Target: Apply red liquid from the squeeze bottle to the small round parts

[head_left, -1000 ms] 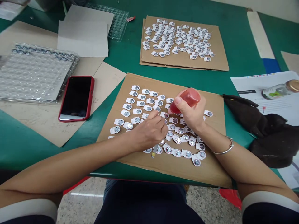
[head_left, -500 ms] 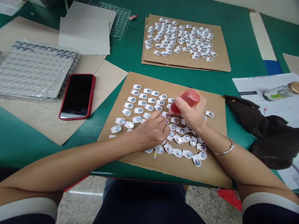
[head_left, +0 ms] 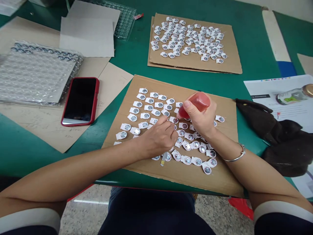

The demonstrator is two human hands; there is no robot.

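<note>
My right hand [head_left: 204, 119] is wrapped round a red squeeze bottle [head_left: 199, 101], tipped with its lower end down among small white tabs. Close to it on the left, my left hand [head_left: 160, 138] is closed, fingertips pinched just beside the bottle's low end. From beneath that hand sticks a slim grey strip with a yellowish end [head_left: 163, 160]; its other end is hidden. Both hands are above a brown cardboard sheet [head_left: 151, 171]. White tabs with round silvery discs [head_left: 133, 117] lie on it in rough rows, some covered by my hands.
A second cardboard [head_left: 234, 62] with many similar tabs lies at the back. Left are a red-cased phone [head_left: 80, 101], a clear bubbled plastic tray [head_left: 36, 75] and grey card sheets [head_left: 88, 36]. Right are a dark cloth item [head_left: 276, 137] and a printed sheet [head_left: 259, 86].
Both hands keep almost the same place and grip. The view has shifted very slightly; the tabs show no clear movement.
</note>
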